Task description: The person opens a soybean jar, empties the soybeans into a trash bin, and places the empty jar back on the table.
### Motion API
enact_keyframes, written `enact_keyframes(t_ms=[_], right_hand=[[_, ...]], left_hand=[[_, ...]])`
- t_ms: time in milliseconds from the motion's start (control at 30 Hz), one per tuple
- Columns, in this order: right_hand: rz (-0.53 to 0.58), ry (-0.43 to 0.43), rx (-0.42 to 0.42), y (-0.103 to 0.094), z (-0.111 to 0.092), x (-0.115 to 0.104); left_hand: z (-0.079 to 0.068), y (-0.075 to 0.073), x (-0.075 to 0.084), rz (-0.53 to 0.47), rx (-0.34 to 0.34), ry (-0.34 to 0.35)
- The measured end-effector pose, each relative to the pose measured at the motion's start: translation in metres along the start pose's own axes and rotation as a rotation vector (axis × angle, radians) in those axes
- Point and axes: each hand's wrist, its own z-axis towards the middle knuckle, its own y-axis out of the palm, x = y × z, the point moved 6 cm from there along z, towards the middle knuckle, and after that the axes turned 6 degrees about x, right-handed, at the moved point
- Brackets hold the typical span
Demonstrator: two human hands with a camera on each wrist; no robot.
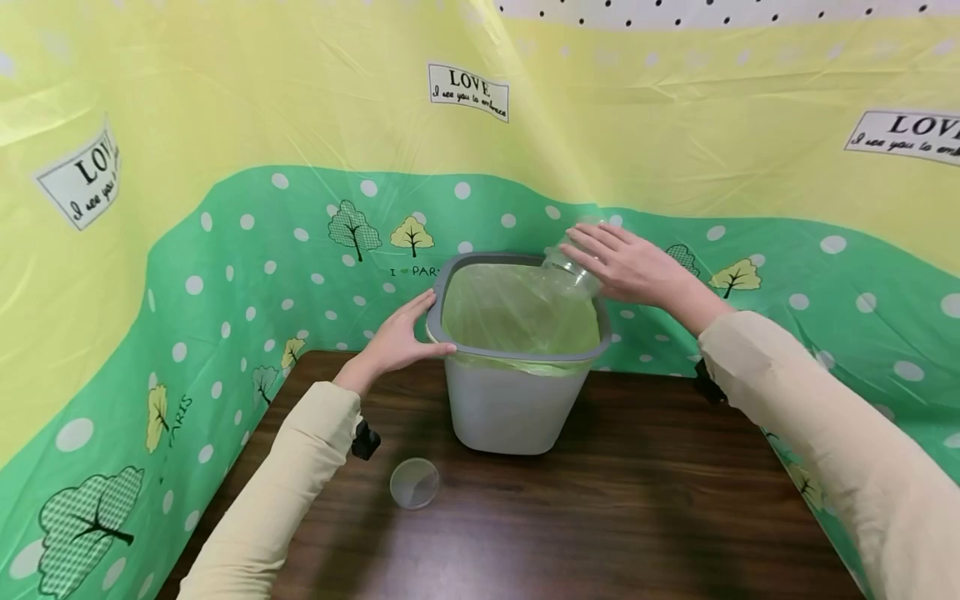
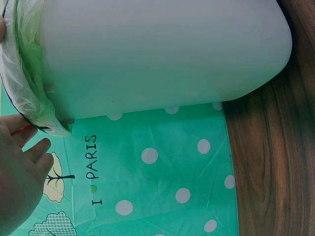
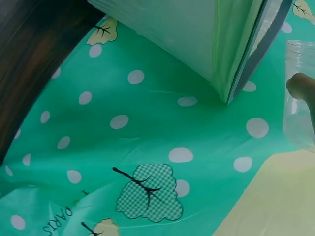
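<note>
A light grey trash bin (image 1: 513, 408) with a darker grey rim stands on the table, lined with a pale green bag (image 1: 517, 312). My left hand (image 1: 397, 337) holds the bin at its near left corner, thumb at the front and fingers along the left side; the left wrist view shows the hand (image 2: 19, 172) with fingertips at the rim. At the bin's right back corner my right hand (image 1: 626, 262) grips a clear jar (image 1: 567, 273), tilted with its mouth toward the bag. The right wrist view catches the jar (image 3: 298, 118) and one finger at its edge.
A clear round lid (image 1: 415, 483) lies on the dark wooden table (image 1: 600, 533), in front of the bin and to its left. Behind and at both sides hangs a green and yellow printed sheet (image 1: 300, 108), close to the bin's back.
</note>
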Motion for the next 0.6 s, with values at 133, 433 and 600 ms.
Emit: enact_keyframes(t_ms=[133, 433, 600], right_hand=[[0.074, 0.1, 0.089, -0.007, -0.015, 0.007], [0.152, 0.315, 0.265, -0.026, -0.057, 0.015], [0.171, 0.447, 0.298, -0.033, -0.08, 0.014]], left_hand=[[-0.001, 0.0, 0.0, -0.006, 0.004, 0.002], [-0.002, 0.001, 0.0, -0.005, 0.006, 0.003], [-0.001, 0.001, 0.0, -0.009, 0.01, 0.0]])
